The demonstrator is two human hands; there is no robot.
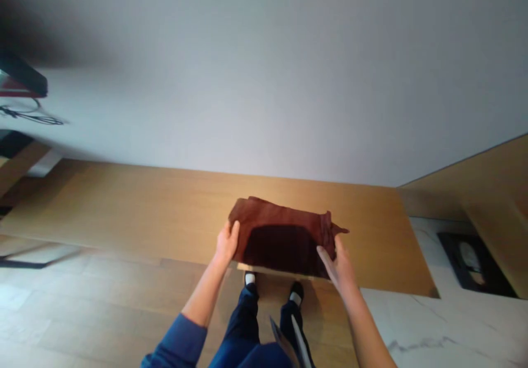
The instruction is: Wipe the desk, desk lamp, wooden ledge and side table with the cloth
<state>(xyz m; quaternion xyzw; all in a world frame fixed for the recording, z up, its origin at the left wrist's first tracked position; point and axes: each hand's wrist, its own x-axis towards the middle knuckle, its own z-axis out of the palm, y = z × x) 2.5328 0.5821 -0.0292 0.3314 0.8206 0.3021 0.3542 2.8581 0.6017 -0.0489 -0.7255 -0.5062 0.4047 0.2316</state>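
Note:
A folded dark red-brown cloth, perhaps a garment, lies flat in front of me at the front edge of the wooden top. Its near half is in shadow. At its left edge, my left hand is closed with the thumb on top and the fingers mostly hidden. On the right side, my right hand holds the near right corner, thumb over the cloth. A bunched strip and a small pointed end stick out past this right edge. Whether the cloth rests fully on the wood or is slightly raised, I cannot tell.
The long wooden top runs along a plain grey wall. A black tray-like object sits on the marble-patterned floor at right. Black cables hang at far left, above a dark handle. My feet stand below the front edge.

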